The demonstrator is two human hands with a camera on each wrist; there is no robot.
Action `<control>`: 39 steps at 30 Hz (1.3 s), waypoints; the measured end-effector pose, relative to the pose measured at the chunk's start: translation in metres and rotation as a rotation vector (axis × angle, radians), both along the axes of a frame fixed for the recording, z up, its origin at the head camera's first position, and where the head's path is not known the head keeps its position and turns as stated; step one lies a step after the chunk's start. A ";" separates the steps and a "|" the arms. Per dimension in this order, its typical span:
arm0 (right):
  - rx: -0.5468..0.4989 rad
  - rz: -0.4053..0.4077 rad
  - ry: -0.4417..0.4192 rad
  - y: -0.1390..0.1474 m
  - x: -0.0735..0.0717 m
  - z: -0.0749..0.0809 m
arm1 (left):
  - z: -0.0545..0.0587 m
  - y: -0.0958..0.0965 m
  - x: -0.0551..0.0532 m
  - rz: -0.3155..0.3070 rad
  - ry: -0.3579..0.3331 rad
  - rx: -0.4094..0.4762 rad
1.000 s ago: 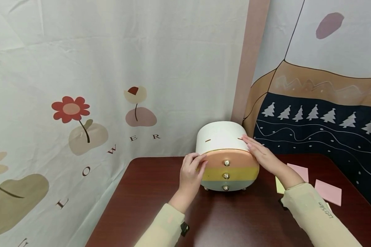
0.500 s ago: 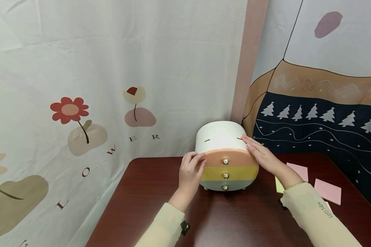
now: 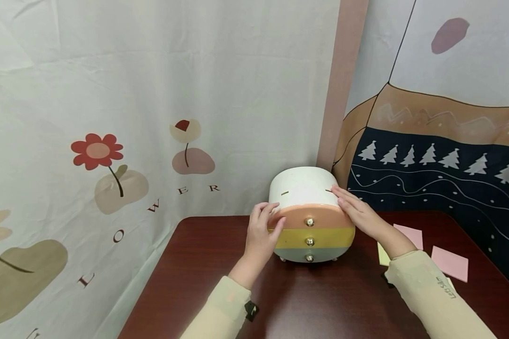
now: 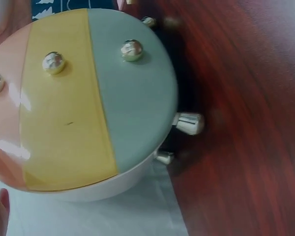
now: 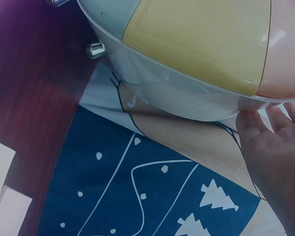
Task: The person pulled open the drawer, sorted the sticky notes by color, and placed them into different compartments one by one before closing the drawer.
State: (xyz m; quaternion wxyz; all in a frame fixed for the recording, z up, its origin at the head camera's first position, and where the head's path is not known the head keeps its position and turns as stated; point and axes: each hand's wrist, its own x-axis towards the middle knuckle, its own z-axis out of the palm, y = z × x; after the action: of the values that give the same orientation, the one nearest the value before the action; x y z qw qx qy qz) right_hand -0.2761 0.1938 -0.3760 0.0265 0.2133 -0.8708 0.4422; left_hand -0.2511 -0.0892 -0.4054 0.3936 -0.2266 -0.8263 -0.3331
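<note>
A small oval chest of drawers (image 3: 304,186) stands on the table in the head view, with a white body and two slots in its top. Its front has an orange drawer (image 3: 294,217), a yellow drawer (image 3: 294,239) and a grey-green drawer (image 4: 132,93), each with a round gold knob. My left hand (image 3: 260,233) is at the upper left edge of the orange drawer, thumb and fingers spread apart. Along the upper right side of the body rests my right hand (image 3: 360,214), its fingers straight; its fingertips (image 5: 248,115) touch the white wall in the right wrist view.
Pink sticky notes (image 3: 450,264) and a yellow note (image 3: 383,255) lie on the dark red table (image 3: 212,263), right of the chest and partly under my right forearm. A printed curtain (image 3: 237,94) hangs right behind the table.
My left thumb and fingers have spread wider at the drawer's left edge. The orange drawer has slid in slightly since a second ago. My right hand stays in place.
</note>
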 end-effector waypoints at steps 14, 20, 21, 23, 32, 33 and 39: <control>0.025 -0.007 0.004 0.001 -0.003 -0.002 | 0.032 -0.012 -0.025 -0.214 -0.493 -0.105; 0.021 0.000 -0.012 -0.001 -0.004 -0.003 | 0.037 -0.018 -0.032 -0.260 -0.669 -0.157; 0.021 0.001 -0.012 -0.001 -0.004 -0.003 | 0.037 -0.018 -0.033 -0.265 -0.684 -0.160; 0.021 -0.001 -0.014 -0.001 -0.004 -0.003 | 0.037 -0.018 -0.034 -0.270 -0.707 -0.166; 0.020 -0.005 -0.019 -0.001 -0.002 -0.001 | 0.038 -0.008 -0.038 -0.258 -0.696 -0.276; 0.020 -0.005 -0.020 -0.001 -0.002 -0.001 | 0.037 -0.008 -0.037 -0.254 -0.691 -0.289; 0.016 -0.007 -0.025 -0.001 -0.001 0.000 | 0.036 -0.006 -0.034 -0.245 -0.682 -0.277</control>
State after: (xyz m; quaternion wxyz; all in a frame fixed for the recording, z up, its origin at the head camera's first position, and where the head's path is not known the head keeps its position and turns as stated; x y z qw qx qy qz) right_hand -0.2767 0.1927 -0.3762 0.0153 0.2051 -0.8753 0.4376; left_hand -0.2853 -0.0951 -0.3694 0.0192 -0.2507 -0.9137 -0.3193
